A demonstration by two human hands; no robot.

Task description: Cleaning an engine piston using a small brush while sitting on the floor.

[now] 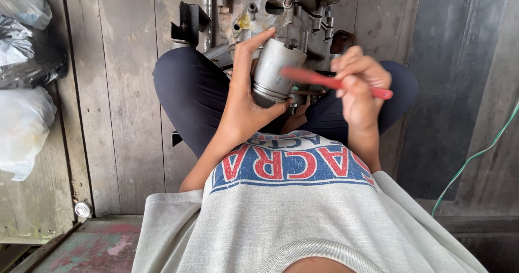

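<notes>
Left hand (246,102) wraps its fingers around a grey piston (274,70) above the lap, right hand (359,81) pinches a red tool (324,80) laid against it; loose grip risks dropping it onto the engine (270,8) or floor (119,116).

We hold our left hand (246,97) raised, its fingers (250,48) curled in a firm grasp, forearm angled upward. Our right hand (359,81) is clenched, wrist bent, its outline blurred.
</notes>
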